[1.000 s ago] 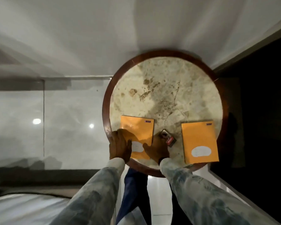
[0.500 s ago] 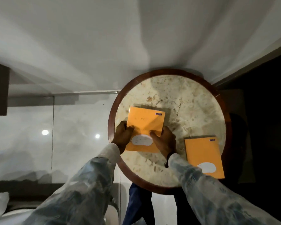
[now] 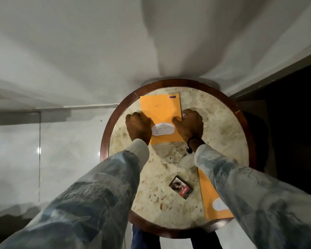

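Between our fingers (image 3: pixel 176 121): one orange booklet (image 3: pixel 160 110), pinched at both side edges by left hand (image 3: pixel 138 126) and right hand (image 3: pixel 189 125); white oval label (image 3: pixel 162 131), blue corner logo (image 3: pixel 172 96), writing unreadable.

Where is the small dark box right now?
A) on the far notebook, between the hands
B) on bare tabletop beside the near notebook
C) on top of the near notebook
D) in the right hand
B: the box lies on bare tabletop just left of the near notebook, apart from it, while the left hand and right hand hold the far notebook.
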Action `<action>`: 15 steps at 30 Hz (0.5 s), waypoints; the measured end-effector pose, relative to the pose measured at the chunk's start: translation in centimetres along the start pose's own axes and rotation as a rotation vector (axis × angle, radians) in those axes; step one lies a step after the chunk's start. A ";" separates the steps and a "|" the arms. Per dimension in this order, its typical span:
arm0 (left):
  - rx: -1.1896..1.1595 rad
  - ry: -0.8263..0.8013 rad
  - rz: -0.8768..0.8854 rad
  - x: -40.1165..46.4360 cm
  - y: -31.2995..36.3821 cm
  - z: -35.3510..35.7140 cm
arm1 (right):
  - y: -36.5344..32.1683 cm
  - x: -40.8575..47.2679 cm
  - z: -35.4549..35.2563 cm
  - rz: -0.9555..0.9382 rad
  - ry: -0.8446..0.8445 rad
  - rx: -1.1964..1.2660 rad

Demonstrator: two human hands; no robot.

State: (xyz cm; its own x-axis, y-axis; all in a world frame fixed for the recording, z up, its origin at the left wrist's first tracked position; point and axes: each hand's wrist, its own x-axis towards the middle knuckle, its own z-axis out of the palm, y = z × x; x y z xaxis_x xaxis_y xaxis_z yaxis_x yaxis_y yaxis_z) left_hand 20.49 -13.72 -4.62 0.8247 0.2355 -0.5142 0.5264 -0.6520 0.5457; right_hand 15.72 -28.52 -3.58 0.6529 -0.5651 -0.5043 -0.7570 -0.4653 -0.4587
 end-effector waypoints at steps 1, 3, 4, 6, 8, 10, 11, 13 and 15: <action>0.011 0.012 0.000 -0.8 -0.2 0.0 | 0.4 -0.3 -0.5 0.013 -0.004 0.011; 0.051 -0.011 0.021 -3.3 -0.8 0.1 | 1.9 -1.9 -2.2 0.045 -0.011 0.035; 0.069 -0.043 0.037 -4.8 -1.5 0.2 | 3.0 -2.9 -2.8 0.051 -0.016 0.040; 0.083 -0.112 0.039 -9.0 -2.5 1.2 | 5.8 -5.4 -4.8 0.079 -0.057 0.027; 0.053 -0.205 -0.042 -14.0 -3.2 2.9 | 9.3 -7.8 -6.6 0.141 -0.102 -0.006; 0.004 -0.313 -0.135 -18.7 -4.0 5.1 | 12.8 -9.9 -8.1 0.209 -0.112 -0.057; 0.012 -0.360 -0.161 -21.0 -4.3 6.4 | 14.7 -10.8 -8.8 0.239 -0.103 -0.083; 0.098 -0.421 -0.151 -25.0 -5.2 9.0 | 18.6 -12.0 -9.4 0.281 -0.076 -0.110; 0.164 -0.427 -0.160 -27.8 -6.2 11.1 | 21.9 -12.7 -9.4 0.336 -0.086 -0.091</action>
State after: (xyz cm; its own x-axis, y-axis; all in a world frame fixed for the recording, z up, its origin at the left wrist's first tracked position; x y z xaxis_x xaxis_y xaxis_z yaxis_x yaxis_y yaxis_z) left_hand -7.98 -24.16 -1.08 0.5596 0.0475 -0.8274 0.5718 -0.7448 0.3439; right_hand -9.38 -37.94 -0.31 0.3640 -0.6395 -0.6772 -0.9264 -0.3239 -0.1921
